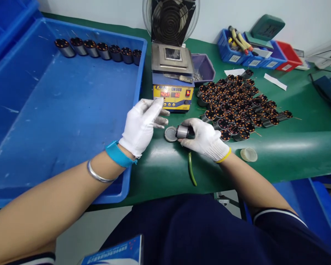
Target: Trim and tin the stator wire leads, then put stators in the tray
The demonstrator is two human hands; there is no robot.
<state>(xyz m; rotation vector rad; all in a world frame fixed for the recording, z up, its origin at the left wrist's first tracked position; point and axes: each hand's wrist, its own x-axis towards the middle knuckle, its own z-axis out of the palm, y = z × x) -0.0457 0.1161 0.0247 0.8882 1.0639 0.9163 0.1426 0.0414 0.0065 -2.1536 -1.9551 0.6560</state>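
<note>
Firmly, the right hand (202, 137) grips a metal cylinder (182, 132), fingers curled.

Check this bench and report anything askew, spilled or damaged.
At the right edge of the wound cylinders, one cylinder seems tipped outward, unlike its neighbours. A loose white paper strip lies slantwise on the green mat beyond them. I see no spill or clear damage.

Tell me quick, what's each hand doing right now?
Left hand: open, fingers loosely extended, nothing visible in its grasp.
Right hand: closed around a metal cylinder, beside a small round dish.
</note>
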